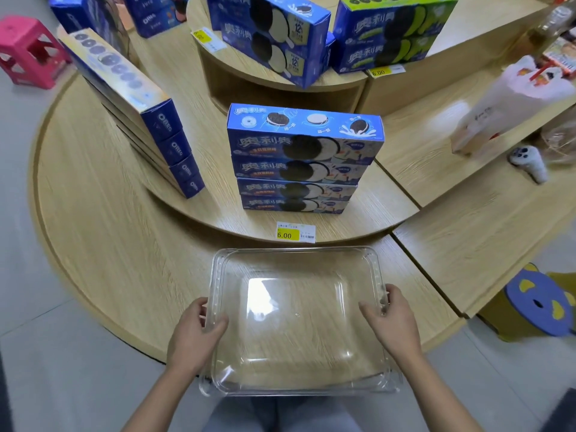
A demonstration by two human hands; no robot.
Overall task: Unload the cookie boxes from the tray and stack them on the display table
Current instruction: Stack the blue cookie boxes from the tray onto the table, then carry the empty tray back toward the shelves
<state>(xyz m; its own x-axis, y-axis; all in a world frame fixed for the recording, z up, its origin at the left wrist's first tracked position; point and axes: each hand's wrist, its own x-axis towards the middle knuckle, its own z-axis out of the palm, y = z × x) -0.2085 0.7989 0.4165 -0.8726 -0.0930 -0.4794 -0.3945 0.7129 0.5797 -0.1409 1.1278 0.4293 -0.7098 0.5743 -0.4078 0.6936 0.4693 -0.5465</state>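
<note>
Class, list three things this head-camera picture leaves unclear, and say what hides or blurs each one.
1. Small print on the price label: too small to read.
2. White bag at right: motion-blurred, contents hidden.
3. Left stack of boxes: seen from the end, fronts turned away.
4. Tray: near rim overhangs the table, so support there is unclear.
</note>
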